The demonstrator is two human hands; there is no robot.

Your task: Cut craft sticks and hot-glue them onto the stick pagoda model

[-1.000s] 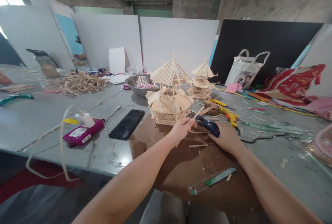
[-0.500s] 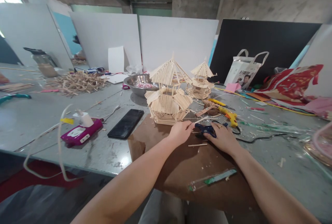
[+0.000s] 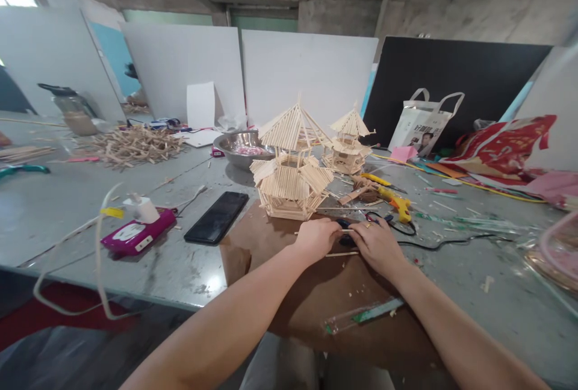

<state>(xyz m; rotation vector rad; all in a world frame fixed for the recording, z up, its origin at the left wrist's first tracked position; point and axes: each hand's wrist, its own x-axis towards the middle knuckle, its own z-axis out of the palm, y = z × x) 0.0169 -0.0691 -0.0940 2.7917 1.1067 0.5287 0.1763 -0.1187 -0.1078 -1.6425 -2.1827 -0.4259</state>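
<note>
My left hand (image 3: 317,238) pinches a thin wooden stick (image 3: 345,231) that lies crosswise, one end poking out left of the knuckles. My right hand (image 3: 376,244) has its fingertips closed on the stick's other end. Just behind the fingers lies a dark blue hand tool (image 3: 343,223), mostly covered by the hands. On the brown board (image 3: 316,306) below them rests a loose stick (image 3: 342,254). Directly beyond my left hand stands a pavilion model (image 3: 292,185) built of wooden sticks, with a pointed roof.
A smaller stick pavilion (image 3: 347,143) stands behind, beside a metal bowl (image 3: 244,149). To the right lie a yellow glue gun (image 3: 397,204) and its black cable. A phone (image 3: 217,218) and purple power strip (image 3: 138,233) are left. A plastic sleeve (image 3: 361,316) lies in front.
My right hand has come off the dark blue tool and moved left onto the stick. The stick between my hands has turned from slanted to level.
</note>
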